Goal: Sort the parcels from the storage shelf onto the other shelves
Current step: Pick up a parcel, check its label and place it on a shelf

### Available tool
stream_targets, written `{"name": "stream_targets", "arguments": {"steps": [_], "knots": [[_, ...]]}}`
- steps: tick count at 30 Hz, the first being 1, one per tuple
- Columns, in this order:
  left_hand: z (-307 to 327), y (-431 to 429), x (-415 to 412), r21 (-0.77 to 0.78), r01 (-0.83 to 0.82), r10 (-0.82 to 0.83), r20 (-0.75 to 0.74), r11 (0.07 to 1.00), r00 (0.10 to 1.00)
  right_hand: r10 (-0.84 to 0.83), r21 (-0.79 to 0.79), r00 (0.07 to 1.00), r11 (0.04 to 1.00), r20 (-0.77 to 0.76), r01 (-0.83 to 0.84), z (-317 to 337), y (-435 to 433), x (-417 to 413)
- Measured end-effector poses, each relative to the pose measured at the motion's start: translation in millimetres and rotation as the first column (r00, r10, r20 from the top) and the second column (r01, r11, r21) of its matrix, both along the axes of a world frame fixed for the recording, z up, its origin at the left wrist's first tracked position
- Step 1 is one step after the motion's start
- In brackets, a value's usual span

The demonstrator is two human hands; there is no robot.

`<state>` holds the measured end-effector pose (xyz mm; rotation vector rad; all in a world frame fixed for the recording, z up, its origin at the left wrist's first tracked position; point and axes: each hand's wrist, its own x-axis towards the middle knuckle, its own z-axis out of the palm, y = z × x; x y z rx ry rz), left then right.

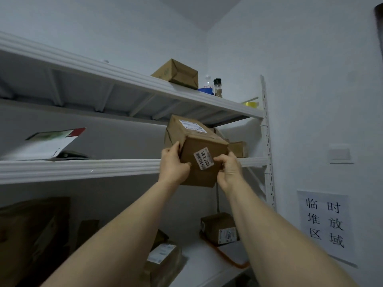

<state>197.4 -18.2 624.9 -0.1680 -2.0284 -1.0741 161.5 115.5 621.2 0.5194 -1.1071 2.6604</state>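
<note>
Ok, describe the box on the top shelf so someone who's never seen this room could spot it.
Look at the white shelving unit against the wall and go to its highest board. The brown cardboard box sits near the front edge, left of a black-capped jar. It is the only box visible up there.

A box (204, 146) is held in front of the middle shelf's (83, 167) edge, toward its right end, with the left hand (174, 167) on its left side and the right hand (229, 171) on its right. Just behind it on that shelf stands another box (238, 149), and far to the left lies a flat mailer (47, 145).

On the top shelf (103, 72), a carton (176, 73) stands left of a bottle (207, 81), a jar (218, 88) and, at the right end, a tape roll (251, 104).

On the bottom shelf (199, 266), a parcel (219, 227) rests on a tray (238, 254) at the right. A switch (341, 154) is above a paper sign (325, 222) on the right wall (310, 79).
</note>
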Motion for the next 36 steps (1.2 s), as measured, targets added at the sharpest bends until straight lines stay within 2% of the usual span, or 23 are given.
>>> {"name": "stream_targets", "arguments": {"steps": [2,4,7,11,14,17,21,27,30,36], "knots": [[4.4,0.0,-8.3,0.004,-0.052,0.052,-0.039,0.999,0.998,-0.068,-0.008,0.997,0.998,-0.024,0.068,3.1,-1.8,-15.1],[6.4,3.1,-18.8,0.012,-0.144,0.145,-0.077,0.99,0.986,-0.187,-0.036,0.982,0.982,0.017,0.187,3.1,-0.5,-30.3],[9.4,11.2,-32.0,0.043,-0.299,0.302,-0.095,0.953,0.948,-0.342,0.087,0.939,0.937,0.028,0.339,1.1,-2.0,-44.7],[16.8,22.9,-50.1,0.162,-0.308,0.32,-0.053,0.938,0.946,-0.443,0.236,0.896,0.868,-0.034,0.438,-3.3,-8.0,-67.4],[16.2,24.2,-65.8,0.133,-0.293,0.305,-0.083,0.947,0.949,-0.414,0.294,0.908,0.862,-0.062,0.413,-2.2,-8.5,-78.4],[9.6,22.6,-74.7,0.102,-0.21,0.221,-0.112,0.972,0.969,-0.346,0.363,0.935,0.864,-0.077,0.35,-2.3,-8.9,-85.4],[-7.4,23.0,-77.7,0.093,-0.195,0.197,-0.022,0.976,0.98,-0.246,0.452,0.966,0.855,-0.078,0.255,-17.6,-15.4,-90.1],[-46.1,18.7,-82.6,0.066,-0.295,0.289,0.092,0.953,0.953,-0.232,0.474,0.973,0.857,0.001,0.204,-60.6,-23.2,-102.0],[-75.5,10.3,-80.9,0.061,-0.331,0.314,0.192,0.942,0.93,-0.243,0.541,0.968,0.822,0.053,0.177,-88.9,-28.2,-108.4],[-140.3,-20.2,-81.2,0.095,-0.429,0.364,0.385,0.898,0.848,-0.137,0.737,0.961,0.67,0.239,-0.088,-159.2,-45.1,-123.2]]}}
